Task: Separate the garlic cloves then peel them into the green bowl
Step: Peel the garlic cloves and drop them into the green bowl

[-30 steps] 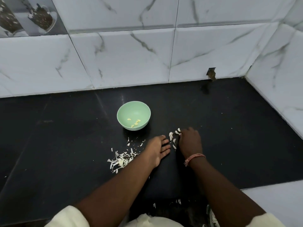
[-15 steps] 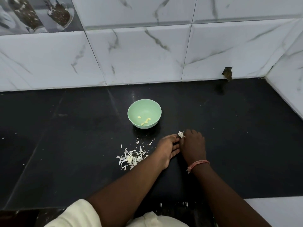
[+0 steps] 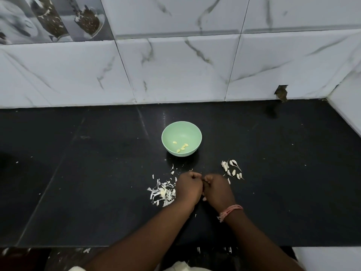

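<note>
Beside green bowl (image 3: 181, 138), unpeeled cloves (image 3: 232, 170) unaligned

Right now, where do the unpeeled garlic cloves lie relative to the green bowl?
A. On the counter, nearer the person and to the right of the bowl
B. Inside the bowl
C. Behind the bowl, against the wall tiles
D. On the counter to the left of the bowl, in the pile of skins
A: the unpeeled cloves lie loose on the black counter, right of and nearer than the green bowl, which holds only peeled pieces.
</note>
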Demonstrator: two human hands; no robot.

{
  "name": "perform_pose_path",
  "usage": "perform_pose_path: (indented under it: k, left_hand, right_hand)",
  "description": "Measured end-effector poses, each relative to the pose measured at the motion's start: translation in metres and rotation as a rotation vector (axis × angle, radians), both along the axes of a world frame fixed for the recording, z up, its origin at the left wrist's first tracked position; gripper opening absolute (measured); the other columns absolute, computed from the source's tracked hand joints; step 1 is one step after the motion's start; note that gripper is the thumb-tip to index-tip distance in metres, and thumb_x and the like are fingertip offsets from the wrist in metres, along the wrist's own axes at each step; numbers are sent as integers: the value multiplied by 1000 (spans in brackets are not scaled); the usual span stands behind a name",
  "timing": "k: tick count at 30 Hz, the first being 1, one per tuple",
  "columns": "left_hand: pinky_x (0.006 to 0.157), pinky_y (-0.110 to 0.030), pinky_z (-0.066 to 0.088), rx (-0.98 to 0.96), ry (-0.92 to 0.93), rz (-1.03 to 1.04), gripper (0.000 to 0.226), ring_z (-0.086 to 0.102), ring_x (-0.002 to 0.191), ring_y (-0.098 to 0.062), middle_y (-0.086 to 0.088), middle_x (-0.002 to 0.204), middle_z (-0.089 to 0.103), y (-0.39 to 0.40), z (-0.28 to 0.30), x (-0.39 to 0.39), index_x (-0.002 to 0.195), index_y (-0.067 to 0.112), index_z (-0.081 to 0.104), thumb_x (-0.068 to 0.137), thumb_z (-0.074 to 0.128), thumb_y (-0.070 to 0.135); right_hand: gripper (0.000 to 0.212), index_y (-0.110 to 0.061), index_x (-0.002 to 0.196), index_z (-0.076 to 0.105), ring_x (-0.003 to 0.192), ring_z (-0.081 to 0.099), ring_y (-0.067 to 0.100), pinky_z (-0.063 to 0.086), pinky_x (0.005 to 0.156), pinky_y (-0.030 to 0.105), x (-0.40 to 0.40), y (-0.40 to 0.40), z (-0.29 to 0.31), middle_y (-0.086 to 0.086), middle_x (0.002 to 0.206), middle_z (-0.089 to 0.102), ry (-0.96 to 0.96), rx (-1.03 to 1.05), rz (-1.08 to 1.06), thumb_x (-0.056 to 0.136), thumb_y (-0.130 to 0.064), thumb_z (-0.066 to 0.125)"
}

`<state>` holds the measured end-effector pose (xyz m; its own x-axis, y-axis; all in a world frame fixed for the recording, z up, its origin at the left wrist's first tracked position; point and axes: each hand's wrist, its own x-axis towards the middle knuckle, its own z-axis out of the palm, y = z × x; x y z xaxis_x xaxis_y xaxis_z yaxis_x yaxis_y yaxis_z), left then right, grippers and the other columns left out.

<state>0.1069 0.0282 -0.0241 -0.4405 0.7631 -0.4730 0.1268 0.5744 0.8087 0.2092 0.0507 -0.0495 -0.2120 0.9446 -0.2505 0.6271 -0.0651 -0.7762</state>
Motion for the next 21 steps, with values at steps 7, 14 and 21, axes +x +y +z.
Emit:
perform_pose_path:
  k: [7, 14, 21]
  left_hand:
    - [49, -15, 49, 12, 60, -31, 12, 58, 45, 6, 7, 71, 69, -1, -4, -7, 85, 18, 72, 89, 69, 7]
    - [64, -19, 47, -18, 118, -34, 9, 68, 77, -8, 6, 87, 75, 4, -13, -10, 89, 23, 78, 87, 74, 15]
    - [75, -23, 54, -33, 42, -16, 14, 71, 82, -11, 5, 84, 77, 2, -11, -13, 87, 22, 81, 82, 75, 10]
  right_hand:
    - [21, 9, 77, 68, 49, 69, 19, 54, 47, 25, -3, 5, 2, 23, 67, 70, 56, -143, -89, 95, 0, 60]
    - [19, -2, 69, 69, 53, 72, 27, 62, 60, 42, -10, 10, 11, 15, 59, 69, -37, -135, -96, 88, -6, 67]
    - [44, -20, 58, 41, 87, 67, 35, 34, 64, 30, -19, 6, 15, 17, 85, 71, -333, 52, 71, 93, -25, 67]
